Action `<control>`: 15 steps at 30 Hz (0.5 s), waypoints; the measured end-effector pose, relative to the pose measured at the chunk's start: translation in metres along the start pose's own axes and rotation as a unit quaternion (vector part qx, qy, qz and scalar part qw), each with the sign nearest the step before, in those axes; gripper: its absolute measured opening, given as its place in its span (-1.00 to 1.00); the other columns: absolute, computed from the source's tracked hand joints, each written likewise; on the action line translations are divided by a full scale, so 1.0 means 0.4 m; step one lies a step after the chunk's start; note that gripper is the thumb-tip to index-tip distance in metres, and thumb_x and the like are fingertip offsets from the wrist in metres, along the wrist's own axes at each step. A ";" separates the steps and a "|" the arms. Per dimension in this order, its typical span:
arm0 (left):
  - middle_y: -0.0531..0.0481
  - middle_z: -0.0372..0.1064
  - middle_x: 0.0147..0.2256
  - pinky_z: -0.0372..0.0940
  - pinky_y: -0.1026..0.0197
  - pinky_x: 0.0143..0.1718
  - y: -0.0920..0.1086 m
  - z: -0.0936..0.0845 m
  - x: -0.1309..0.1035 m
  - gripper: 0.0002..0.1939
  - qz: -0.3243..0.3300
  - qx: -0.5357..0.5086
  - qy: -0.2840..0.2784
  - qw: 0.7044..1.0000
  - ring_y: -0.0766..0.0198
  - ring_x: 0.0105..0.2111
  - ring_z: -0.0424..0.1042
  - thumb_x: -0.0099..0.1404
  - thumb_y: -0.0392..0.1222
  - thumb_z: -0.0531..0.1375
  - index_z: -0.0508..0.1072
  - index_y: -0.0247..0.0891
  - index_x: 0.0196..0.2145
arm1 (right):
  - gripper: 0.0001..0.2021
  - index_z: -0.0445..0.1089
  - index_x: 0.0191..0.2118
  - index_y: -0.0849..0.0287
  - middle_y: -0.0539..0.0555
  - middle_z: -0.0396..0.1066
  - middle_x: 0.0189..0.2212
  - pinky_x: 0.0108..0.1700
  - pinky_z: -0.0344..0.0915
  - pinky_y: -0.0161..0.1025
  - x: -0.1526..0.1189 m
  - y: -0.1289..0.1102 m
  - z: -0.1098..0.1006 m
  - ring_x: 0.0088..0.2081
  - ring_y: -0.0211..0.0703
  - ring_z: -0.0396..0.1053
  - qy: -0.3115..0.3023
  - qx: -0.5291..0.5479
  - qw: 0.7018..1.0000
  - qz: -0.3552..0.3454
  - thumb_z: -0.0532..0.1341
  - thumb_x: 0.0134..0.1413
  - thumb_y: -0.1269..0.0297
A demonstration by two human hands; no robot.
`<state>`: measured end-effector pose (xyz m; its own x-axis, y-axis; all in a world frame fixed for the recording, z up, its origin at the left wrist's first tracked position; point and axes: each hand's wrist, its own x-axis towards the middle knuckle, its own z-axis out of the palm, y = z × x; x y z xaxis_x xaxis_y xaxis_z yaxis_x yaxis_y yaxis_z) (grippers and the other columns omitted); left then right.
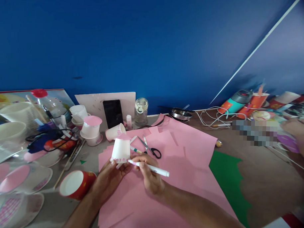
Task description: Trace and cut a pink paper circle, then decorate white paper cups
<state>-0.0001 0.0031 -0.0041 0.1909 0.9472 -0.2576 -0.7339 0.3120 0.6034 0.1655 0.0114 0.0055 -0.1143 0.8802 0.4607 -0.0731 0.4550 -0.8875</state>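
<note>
In the head view, my left hand point(112, 174) holds a white paper cup point(121, 149) upside down by its lower rim. Pink paper covers the cup's top, and small pink marks run along the rim. My right hand point(150, 175) grips a white marker pen point(157, 169), its tip at the marked rim on the right side. Under both hands lies pink paper point(188, 201) in several sheets. Just behind them, black-handled scissors point(155, 152) rest on the paper with their blades apart. Another paper cup point(115, 131) lies on its side behind the held one.
At left stand a red cup point(76, 184), decorated cups point(22, 179) and a red-capped bottle point(40, 93). A phone point(112, 113) and a glass jar point(141, 112) are by the wall. Green paper point(226, 183) and white cables point(209, 117) lie right. Part of another person's hand point(297, 130) shows there.
</note>
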 end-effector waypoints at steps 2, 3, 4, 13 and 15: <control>-0.07 0.54 -0.27 0.32 -0.01 -0.01 -0.001 0.000 0.000 -0.80 0.002 0.000 0.002 1.000 0.13 -0.23 0.48 0.16 -0.13 0.35 0.54 -0.24 -0.26 | -0.70 0.45 -0.23 0.11 0.05 0.46 -0.37 -0.30 0.35 -0.25 0.000 -0.001 0.000 -0.37 -0.18 0.39 0.000 -0.011 1.000 0.001 0.02 0.34 0.12; -0.07 0.54 -0.27 0.32 -0.01 -0.02 -0.001 0.000 0.000 -0.82 0.003 0.000 0.000 1.000 0.13 -0.23 0.48 0.16 -0.12 0.35 0.55 -0.24 -0.29 | -0.70 0.45 -0.23 0.11 0.05 0.46 -0.37 -0.31 0.35 -0.25 0.000 -0.003 0.000 -0.37 -0.19 0.39 -0.001 -0.019 1.000 -0.001 0.02 0.34 0.12; -0.07 0.54 -0.29 0.32 -0.01 -0.01 -0.001 0.000 -0.001 -0.82 0.002 0.000 -0.002 1.000 0.13 -0.23 0.48 0.16 -0.11 0.35 0.55 -0.25 -0.31 | -0.69 0.45 -0.23 0.11 0.05 0.46 -0.38 -0.32 0.35 -0.26 0.000 -0.005 -0.001 -0.37 -0.18 0.39 -0.002 -0.026 1.000 -0.002 0.01 0.35 0.12; -0.08 0.54 -0.29 0.33 -0.01 0.00 -0.002 -0.006 0.001 -0.82 -0.002 -0.001 -0.001 1.000 0.14 -0.24 0.48 0.18 -0.09 0.33 0.55 -0.26 -0.37 | -0.72 0.44 -0.23 0.12 0.08 0.48 -0.37 -0.23 0.37 -0.19 0.012 -0.020 -0.003 -0.32 -0.14 0.42 -0.004 -0.050 0.998 -0.039 0.02 0.33 0.16; -0.05 0.52 -0.35 0.35 0.00 -0.03 -0.002 -0.009 0.002 -0.83 -0.002 -0.004 0.000 1.000 0.16 -0.26 0.48 0.18 -0.10 0.33 0.53 -0.26 -0.43 | -0.73 0.44 -0.23 0.12 0.10 0.50 -0.35 -0.21 0.37 -0.17 0.015 -0.022 -0.004 -0.30 -0.12 0.43 -0.010 -0.057 0.997 -0.044 0.03 0.32 0.16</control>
<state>-0.0016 0.0035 -0.0076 0.1930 0.9462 -0.2597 -0.7388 0.3143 0.5962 0.1668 0.0129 0.0159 -0.1325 0.8336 0.5363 0.0288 0.5441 -0.8385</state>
